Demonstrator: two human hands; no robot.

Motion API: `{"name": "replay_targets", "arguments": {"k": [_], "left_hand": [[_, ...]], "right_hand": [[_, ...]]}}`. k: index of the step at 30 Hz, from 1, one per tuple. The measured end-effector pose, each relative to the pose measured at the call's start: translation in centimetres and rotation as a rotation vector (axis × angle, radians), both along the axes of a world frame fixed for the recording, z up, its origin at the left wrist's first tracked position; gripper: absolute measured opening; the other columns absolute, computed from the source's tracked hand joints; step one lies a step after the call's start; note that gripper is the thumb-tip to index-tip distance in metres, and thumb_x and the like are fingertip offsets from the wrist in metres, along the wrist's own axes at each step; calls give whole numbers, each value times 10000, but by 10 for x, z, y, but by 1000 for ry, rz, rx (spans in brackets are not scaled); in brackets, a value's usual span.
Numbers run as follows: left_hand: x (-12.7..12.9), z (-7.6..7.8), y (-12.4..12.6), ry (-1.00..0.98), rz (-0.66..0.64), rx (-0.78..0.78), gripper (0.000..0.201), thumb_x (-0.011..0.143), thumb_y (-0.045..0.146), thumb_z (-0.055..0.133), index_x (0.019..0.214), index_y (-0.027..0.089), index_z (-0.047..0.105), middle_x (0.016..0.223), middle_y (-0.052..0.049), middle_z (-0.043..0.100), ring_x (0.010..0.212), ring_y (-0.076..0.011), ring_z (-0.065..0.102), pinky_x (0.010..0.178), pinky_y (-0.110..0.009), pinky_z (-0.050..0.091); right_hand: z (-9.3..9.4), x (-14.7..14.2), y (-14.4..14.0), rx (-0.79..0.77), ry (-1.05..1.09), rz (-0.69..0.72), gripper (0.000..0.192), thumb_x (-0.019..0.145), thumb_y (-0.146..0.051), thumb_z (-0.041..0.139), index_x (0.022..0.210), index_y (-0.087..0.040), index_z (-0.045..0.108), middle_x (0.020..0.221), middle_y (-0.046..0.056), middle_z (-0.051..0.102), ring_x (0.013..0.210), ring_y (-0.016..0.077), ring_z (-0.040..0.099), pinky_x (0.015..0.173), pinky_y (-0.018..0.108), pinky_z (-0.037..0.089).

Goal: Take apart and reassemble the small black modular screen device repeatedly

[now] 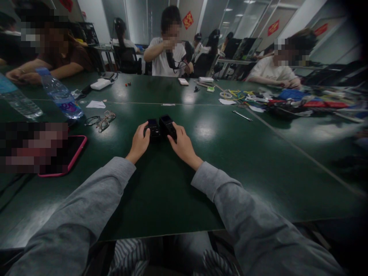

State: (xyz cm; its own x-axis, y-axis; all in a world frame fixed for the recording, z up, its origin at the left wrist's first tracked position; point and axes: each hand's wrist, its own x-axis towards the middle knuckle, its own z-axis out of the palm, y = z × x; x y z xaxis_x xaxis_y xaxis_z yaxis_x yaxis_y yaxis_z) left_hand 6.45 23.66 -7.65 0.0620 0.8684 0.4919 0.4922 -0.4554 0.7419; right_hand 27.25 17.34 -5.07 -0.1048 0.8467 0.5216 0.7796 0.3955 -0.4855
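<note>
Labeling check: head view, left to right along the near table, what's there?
Pink-cased phone → glasses → left hand → left black device → right black device → right hand → metal tool.

- Two black devices, one [153, 128] under the left hand [140, 142], the other [167, 125] under the right hand [184, 146].
- Dark green tabletop [161, 184] (glossy, with pale light patches).
- Grey sleeves [94, 199] on both arms; striped trousers [129, 257] below the edge.
- Phone [71, 153] in a pink case, black screen.
- Clear water bottle [60, 94], blue cap, blue-and-purple label.
- Red signs [188, 20] with gold marks on the far wall.
- Yellow, red and blue cables [258, 97] in a tangle.
</note>
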Motion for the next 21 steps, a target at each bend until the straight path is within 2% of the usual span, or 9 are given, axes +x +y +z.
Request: {"name": "replay_targets", "arguments": {"k": [5, 10, 14, 18, 21], "left_hand": [[-1, 1, -1, 17, -19, -50, 455, 1013, 384, 415, 1418, 198, 508, 1456, -147, 563, 1331, -258, 557, 1128, -495, 442], [-1, -3, 2, 5, -24, -51, 445, 1014, 370, 415, 1414, 197, 507, 1465, -149, 557, 1334, -251, 561, 1137, -491, 438], [-3, -6, 4, 0, -32, -38, 445, 1016, 390, 417, 1417, 218, 502, 1457, -145, 566, 1308, -255, 583, 1120, -508, 453], [-1, 1, -3, 31, -10, -17, 447, 1027, 410, 386, 1415, 223, 504, 1444, -151, 569, 1302, -261, 585, 1105, -512, 470], [5, 9, -12, 158, -17, 93, 476, 1017, 453, 411, 1429, 229, 494, 1493, -150, 518, 1406, -284, 482, 1174, -535, 392]], "right_hand": [[5, 14, 6, 131, 99, -105, 600, 1000, -342, 455, 1559, -243, 263, 1466, 153, 418, 1359, 329, 464, 1118, 540, 460], [-12, 30, 19, 43, 151, -207, 562, 958, -292, 489, 1491, -155, 375, 1388, 205, 480, 1313, 368, 503, 1072, 606, 473], [-23, 32, 24, 9, 121, -213, 537, 933, -253, 507, 1449, -130, 424, 1346, 218, 492, 1261, 359, 544, 1047, 597, 494], [-27, 34, 25, 42, 28, -213, 532, 929, -253, 531, 1439, -130, 446, 1343, 222, 465, 1299, 367, 494, 1063, 595, 476], [-28, 35, 26, 63, 5, -218, 525, 944, -262, 519, 1444, -122, 442, 1372, 233, 429, 1337, 373, 443, 1088, 601, 449]]}}
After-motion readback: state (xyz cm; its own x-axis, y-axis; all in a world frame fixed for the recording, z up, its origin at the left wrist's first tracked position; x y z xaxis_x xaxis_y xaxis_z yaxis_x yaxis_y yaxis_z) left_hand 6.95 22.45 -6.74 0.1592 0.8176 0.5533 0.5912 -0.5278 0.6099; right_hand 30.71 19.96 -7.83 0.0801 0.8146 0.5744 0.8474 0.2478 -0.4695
